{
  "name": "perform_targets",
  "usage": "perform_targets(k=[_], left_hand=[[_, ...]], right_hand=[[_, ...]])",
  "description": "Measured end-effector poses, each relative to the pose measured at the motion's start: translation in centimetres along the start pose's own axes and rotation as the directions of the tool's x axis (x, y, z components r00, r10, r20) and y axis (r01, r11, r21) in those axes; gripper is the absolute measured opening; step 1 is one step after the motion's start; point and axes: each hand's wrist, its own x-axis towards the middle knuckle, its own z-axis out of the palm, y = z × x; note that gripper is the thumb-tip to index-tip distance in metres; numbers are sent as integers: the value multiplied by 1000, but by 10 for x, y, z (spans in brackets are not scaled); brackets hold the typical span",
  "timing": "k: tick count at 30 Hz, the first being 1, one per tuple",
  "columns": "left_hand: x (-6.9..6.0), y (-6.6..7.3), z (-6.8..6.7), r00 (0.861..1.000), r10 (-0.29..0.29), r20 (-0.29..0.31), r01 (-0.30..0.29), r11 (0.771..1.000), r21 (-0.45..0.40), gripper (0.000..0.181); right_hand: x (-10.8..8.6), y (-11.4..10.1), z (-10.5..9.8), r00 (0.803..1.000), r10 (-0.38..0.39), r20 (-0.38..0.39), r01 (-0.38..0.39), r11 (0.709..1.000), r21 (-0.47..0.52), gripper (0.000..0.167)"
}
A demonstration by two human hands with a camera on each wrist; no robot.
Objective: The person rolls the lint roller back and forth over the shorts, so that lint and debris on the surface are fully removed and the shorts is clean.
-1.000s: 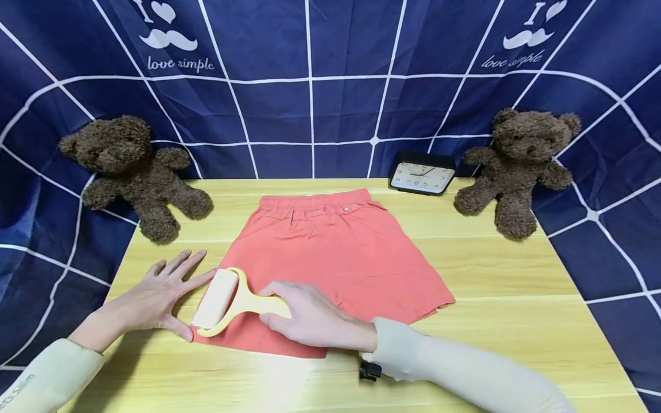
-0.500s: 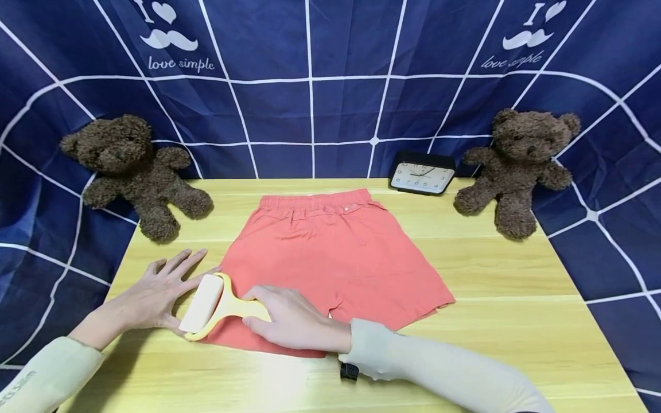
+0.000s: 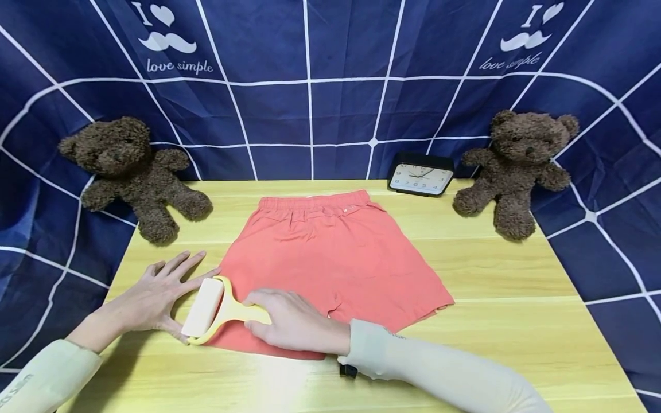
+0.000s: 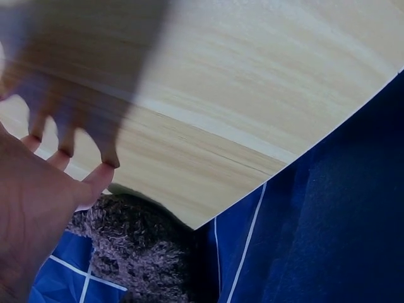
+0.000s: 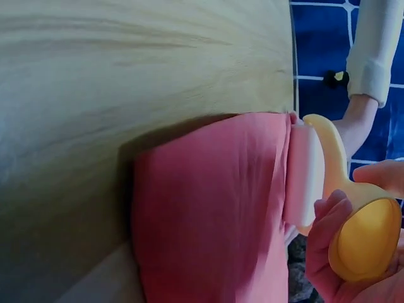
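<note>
Red shorts (image 3: 320,258) lie spread flat on the wooden table, waistband away from me. My right hand (image 3: 296,322) grips the handle of a yellow lint roller (image 3: 230,312); its white roll sits at the left edge of the left leg, near the hem. In the right wrist view, fingers curl round the hollow-ended handle of the lint roller (image 5: 369,230), and the roll touches the shorts (image 5: 208,202). With fingers spread, my left hand (image 3: 152,298) rests at that same edge, its thumb and index finger beside the roll's ends. The left wrist view shows the left hand (image 4: 38,208) over bare wood.
Brown teddy bears sit at the back left (image 3: 139,175) and back right (image 3: 516,169) of the table (image 3: 496,344). A black clock (image 3: 420,174) stands beside the right bear. Blue cloth with white lines (image 3: 273,109) hangs behind and at both sides.
The lint roller and my right hand have moved left across the leg of the shorts to its edge, then stayed nearly still. My left hand has kept its place.
</note>
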Motion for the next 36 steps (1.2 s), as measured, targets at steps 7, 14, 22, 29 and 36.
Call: perform_targets(k=[7,14,22,29,36], left_hand=[[2,5,-7,995,-60,76,63,997,-35,136],[3,8,-12,987,-103,127,111,992,-59,137],[9,17,-18,949,-187,252,226,965,-133,134],[14,23,-20,921,-221,320,272,954,-124,138],[17,25,-23,901,-236,364,306,940,-148,140]], right_hand=[[-2,1,-6,1000,-26,9,26,1000,-15,29],[-6,6,-16,998,-42,48,43,999,-25,26],[-15,18,-31,994,-25,107,28,999,-26,28],[-27,32,-50,990,-57,127,55,998,14,25],[-42,44,-61,988,-75,132,75,997,1,20]])
